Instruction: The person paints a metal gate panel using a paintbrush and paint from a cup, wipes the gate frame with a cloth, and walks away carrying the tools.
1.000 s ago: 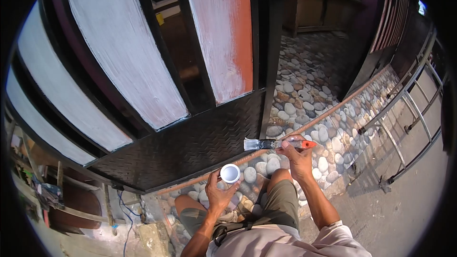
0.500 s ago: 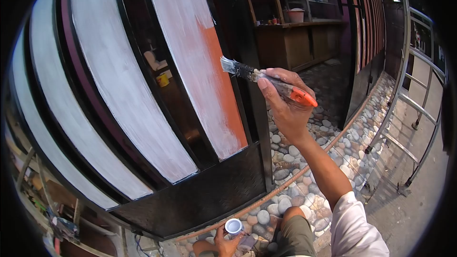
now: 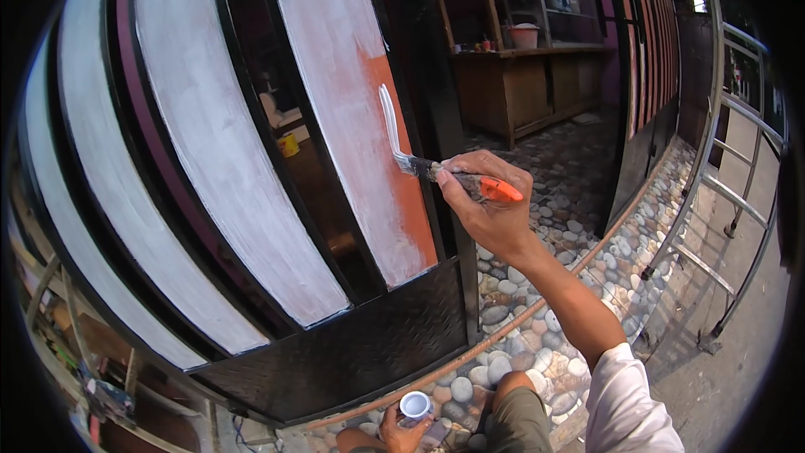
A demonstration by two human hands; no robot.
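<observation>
My right hand (image 3: 490,205) is closed around a paintbrush (image 3: 457,176) with an orange-tipped handle. Its white-loaded bristles press on an orange slat (image 3: 412,193) whose left part is coated in streaky white. A fresh thick white stroke (image 3: 388,117) runs from higher on the slat down to the bristles. Low in the view, my left hand (image 3: 402,434) grips a small cup of whitish paint (image 3: 415,405), held upright above the pebbles.
White-coated slats (image 3: 193,143) stand to the left between black bars. A black lower panel (image 3: 360,344) sits beneath them. On the right stands a metal ladder (image 3: 713,180) beside the pebbled ground (image 3: 520,327). A wooden counter (image 3: 537,88) is behind the opening.
My right hand has brought the brush down and left onto the slat, leaving a white stroke on the orange. The cup in my left hand has hardly shifted.
</observation>
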